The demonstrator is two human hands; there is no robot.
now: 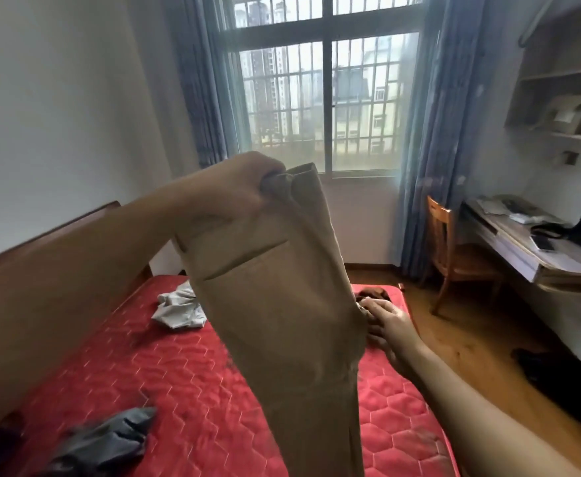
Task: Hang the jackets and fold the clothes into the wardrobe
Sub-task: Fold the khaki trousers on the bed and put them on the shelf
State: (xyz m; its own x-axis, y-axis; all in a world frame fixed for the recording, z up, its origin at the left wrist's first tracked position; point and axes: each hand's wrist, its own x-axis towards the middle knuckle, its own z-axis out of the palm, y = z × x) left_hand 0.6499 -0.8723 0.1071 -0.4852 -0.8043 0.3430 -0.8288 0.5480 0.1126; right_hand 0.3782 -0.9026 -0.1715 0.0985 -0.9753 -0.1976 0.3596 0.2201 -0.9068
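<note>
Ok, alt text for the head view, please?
The left hand grips the top of tan trousers, held up over a red mattress; the right hand meets their side edge. A white garment and a grey garment lie on it.

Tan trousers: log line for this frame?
left hand grips tan trousers waistband, raised | right hand at their edge, grip unclear | above red mattress

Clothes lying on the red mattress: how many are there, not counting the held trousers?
3: white garment mid-left, grey garment near left, dark brown garment by the right hand. The trousers may hide more.
</note>
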